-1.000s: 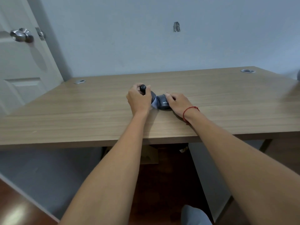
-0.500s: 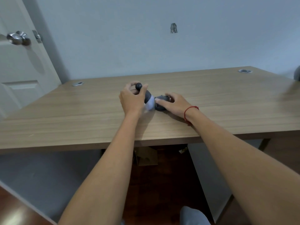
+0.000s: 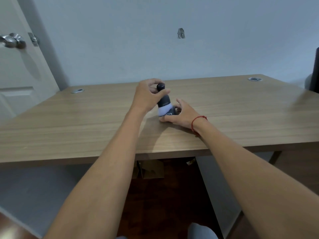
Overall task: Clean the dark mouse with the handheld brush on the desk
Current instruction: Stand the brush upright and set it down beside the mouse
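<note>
The left hand (image 3: 146, 98) pinches the dark, knob-topped handle of the handheld brush (image 3: 164, 102) between thumb and curled fingers. The brush's long axis stands nearly upright, tilted slightly, knob toward the wall and pale bristles pointing down onto the dark mouse (image 3: 172, 112). Just right of those fingers, the right hand (image 3: 183, 113), a red string at its wrist, cups the mouse on the light wooden desk (image 3: 86, 121), thumb beneath its near edge and fingers loosely spread around its far side. Most of the mouse is hidden.
</note>
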`<state>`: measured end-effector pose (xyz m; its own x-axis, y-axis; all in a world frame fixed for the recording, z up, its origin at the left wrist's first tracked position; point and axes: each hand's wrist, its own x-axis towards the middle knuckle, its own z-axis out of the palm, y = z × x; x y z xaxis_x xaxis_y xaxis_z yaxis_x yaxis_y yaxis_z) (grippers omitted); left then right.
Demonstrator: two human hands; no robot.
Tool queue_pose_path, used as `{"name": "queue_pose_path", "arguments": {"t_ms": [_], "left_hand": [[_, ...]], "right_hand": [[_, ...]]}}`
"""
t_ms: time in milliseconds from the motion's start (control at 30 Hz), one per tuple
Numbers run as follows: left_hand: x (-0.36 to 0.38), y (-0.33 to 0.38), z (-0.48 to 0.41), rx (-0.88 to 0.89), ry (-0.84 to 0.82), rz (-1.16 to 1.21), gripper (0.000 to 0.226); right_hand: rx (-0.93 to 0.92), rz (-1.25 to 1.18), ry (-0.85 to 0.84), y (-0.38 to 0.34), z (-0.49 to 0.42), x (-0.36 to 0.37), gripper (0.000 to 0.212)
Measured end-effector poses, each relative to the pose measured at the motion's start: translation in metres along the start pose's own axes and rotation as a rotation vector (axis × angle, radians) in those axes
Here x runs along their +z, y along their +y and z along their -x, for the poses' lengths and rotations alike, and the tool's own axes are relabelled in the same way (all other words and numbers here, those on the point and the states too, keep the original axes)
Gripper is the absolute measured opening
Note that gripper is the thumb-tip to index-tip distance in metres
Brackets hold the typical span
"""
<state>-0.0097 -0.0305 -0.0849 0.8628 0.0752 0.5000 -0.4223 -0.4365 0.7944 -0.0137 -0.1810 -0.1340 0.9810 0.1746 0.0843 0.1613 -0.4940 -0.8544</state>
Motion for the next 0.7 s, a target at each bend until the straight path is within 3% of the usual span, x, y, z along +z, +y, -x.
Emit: {"name": "queue_pose_path", "arguments": {"t_ms": [100,267,333,500,633,700], "left_hand": [[0.002,-0.008,-0.006,0.02,0.034,-0.175,0.015],[-0.003,0.008,-0.01,-0.032,-0.169,0.166,0.023],[-0.002,0.012,-0.013,-0.044,-0.295,0.111,0.027],[0.011,0.009,-0.017,0.034,-0.14,-0.092,0.018],[0.002,0.016,-0.02,-0.046,-0.349,0.001,0.022],[0.004,0.013,-0.021,-0.014,-0.275,-0.066,0.019]], "right_hand": [[-0.001,0.007,0.012,-0.001,0.001,0.001,0.118],[0.0,0.023,0.039,-0.001,0.001,0.003,0.112],[-0.005,0.022,0.03,-0.001,0.0,0.004,0.113],[0.004,0.044,0.038,-0.002,0.004,0.004,0.114],[0.013,0.049,0.057,-0.001,0.004,0.005,0.115],[0.012,0.058,0.058,-0.001,0.003,0.005,0.115]]}}
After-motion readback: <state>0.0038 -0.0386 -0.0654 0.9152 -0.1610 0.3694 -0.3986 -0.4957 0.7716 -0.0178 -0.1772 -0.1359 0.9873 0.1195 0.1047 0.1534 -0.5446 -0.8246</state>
